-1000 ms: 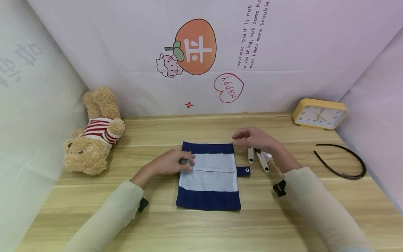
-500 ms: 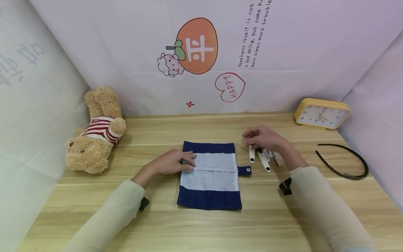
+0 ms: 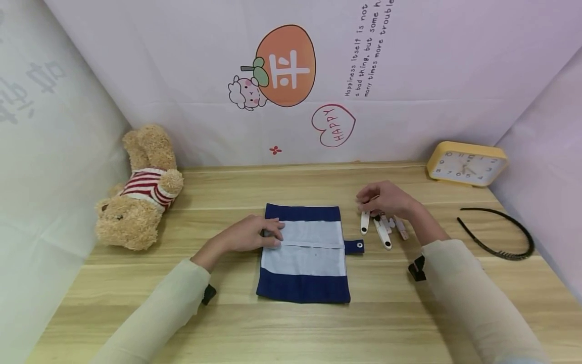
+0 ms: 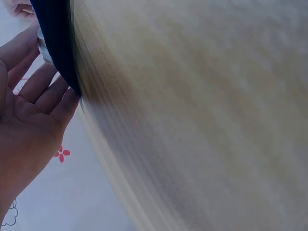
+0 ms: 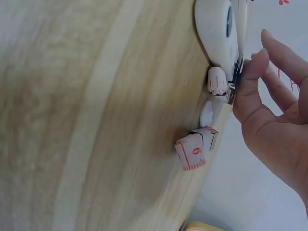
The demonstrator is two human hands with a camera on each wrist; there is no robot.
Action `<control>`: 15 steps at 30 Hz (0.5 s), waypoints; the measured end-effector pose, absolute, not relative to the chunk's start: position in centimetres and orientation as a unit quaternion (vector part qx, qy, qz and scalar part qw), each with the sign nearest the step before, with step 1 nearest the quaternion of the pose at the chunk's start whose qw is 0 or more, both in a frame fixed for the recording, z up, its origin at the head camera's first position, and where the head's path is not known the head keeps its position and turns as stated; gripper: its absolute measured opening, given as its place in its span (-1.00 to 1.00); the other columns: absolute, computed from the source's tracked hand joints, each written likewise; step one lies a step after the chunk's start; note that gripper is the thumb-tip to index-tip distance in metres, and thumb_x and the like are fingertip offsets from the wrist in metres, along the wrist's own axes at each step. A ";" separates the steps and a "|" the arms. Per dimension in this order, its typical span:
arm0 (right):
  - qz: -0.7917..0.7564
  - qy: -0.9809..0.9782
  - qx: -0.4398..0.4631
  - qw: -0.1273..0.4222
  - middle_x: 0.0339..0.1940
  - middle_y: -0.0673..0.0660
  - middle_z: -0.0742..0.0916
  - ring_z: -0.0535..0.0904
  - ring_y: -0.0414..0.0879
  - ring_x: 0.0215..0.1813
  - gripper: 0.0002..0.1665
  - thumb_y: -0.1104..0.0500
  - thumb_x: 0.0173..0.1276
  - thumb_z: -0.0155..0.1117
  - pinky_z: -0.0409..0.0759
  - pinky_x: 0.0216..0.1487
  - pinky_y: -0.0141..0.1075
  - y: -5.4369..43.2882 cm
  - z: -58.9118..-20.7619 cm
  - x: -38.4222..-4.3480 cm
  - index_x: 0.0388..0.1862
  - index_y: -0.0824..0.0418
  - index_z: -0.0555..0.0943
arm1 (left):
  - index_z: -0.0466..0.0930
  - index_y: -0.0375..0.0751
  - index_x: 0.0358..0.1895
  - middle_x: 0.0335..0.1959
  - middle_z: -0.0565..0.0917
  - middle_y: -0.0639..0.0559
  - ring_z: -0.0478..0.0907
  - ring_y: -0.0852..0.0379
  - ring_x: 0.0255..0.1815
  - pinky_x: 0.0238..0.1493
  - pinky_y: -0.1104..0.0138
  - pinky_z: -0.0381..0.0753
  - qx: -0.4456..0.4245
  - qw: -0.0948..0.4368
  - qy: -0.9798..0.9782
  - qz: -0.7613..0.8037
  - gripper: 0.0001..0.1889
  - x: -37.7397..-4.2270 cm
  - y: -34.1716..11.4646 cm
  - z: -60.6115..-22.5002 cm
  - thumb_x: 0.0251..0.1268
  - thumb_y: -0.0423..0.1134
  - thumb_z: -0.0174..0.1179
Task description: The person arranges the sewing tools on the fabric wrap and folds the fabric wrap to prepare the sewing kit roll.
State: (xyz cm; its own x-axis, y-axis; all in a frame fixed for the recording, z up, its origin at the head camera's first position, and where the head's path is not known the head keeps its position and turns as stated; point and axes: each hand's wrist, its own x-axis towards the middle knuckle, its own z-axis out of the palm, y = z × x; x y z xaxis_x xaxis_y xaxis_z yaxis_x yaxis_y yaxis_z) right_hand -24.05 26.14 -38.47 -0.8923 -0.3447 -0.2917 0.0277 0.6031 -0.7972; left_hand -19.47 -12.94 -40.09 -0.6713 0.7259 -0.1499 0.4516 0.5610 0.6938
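A navy cloth pouch (image 3: 303, 289) with pale grey inner panels lies unfolded at mid-table, its snap tab (image 3: 354, 246) pointing right. My left hand (image 3: 247, 233) rests on its left edge, fingers extended. A small clear, ridged item (image 4: 45, 49) shows by those fingers in the left wrist view; its kind is unclear. Right of the pouch, my right hand (image 3: 386, 197) hovers with loosely bent fingers over a tool with white handles (image 3: 383, 232); its metal part is partly hidden. Beside it lie a rolled measuring tape (image 5: 191, 151) and a small white oval piece (image 5: 206, 113). I see nothing between the right fingertips.
A teddy bear (image 3: 136, 202) in a striped shirt lies at the left wall. A yellow clock (image 3: 467, 163) stands at the back right, with a black headband (image 3: 523, 242) in front of it. White printed sheets (image 3: 191, 121) enclose the back and sides.
My right hand has moved right, from the pouch's upper right corner to above the white-handled tool. The left hand stays on the pouch. The head view has shifted slightly.
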 end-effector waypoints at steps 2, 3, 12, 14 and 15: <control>-0.431 0.872 -0.089 0.215 0.06 0.35 0.60 0.58 0.05 -0.13 -0.53 0.28 0.39 0.38 0.65 -0.14 -0.20 26.2 -38.4 -24.1 0.21 0.45 0.53 | 0.78 -0.14 -0.04 0.39 0.50 -0.11 0.17 -0.06 0.57 0.54 -0.05 0.05 0.343 0.216 0.856 0.320 -0.84 -19.5 -12.9 -40.1 0.44 -0.25 0.27; -0.427 0.874 -0.087 0.216 0.07 0.35 0.59 0.57 0.05 -0.12 -0.52 0.29 0.38 0.38 0.64 -0.16 -0.20 26.3 -38.4 -24.1 0.21 0.45 0.52 | 0.78 -0.14 -0.04 0.39 0.50 -0.11 0.16 -0.06 0.57 0.54 -0.05 0.05 0.343 0.216 0.856 0.320 -0.84 -19.5 -12.9 -40.1 0.44 -0.25 0.27; -0.371 0.899 -0.060 0.226 0.16 0.41 0.50 0.55 0.06 -0.11 -0.39 0.24 0.36 0.43 0.63 -0.17 -0.21 26.3 -38.6 -24.4 0.29 0.42 0.42 | 0.78 -0.13 -0.03 0.40 0.50 -0.09 0.16 -0.04 0.58 0.54 -0.05 0.04 0.338 0.217 0.858 0.319 -0.84 -19.5 -13.0 -40.2 0.45 -0.24 0.27; -0.357 0.904 -0.056 0.228 0.16 0.42 0.49 0.55 0.07 -0.11 -0.35 0.21 0.37 0.43 0.62 -0.18 -0.21 26.2 -38.6 -24.5 0.31 0.42 0.40 | 0.78 -0.13 -0.03 0.40 0.50 -0.10 0.16 -0.04 0.58 0.54 -0.05 0.04 0.338 0.217 0.858 0.320 -0.83 -19.5 -13.0 -40.2 0.44 -0.24 0.27; -0.352 0.906 -0.053 0.229 0.16 0.41 0.49 0.54 0.08 -0.09 -0.34 0.20 0.37 0.43 0.62 -0.18 -0.21 26.1 -38.6 -24.5 0.32 0.43 0.39 | 0.78 -0.13 -0.03 0.40 0.50 -0.10 0.16 -0.05 0.58 0.54 -0.05 0.04 0.338 0.217 0.858 0.321 -0.83 -19.5 -13.0 -40.2 0.44 -0.24 0.27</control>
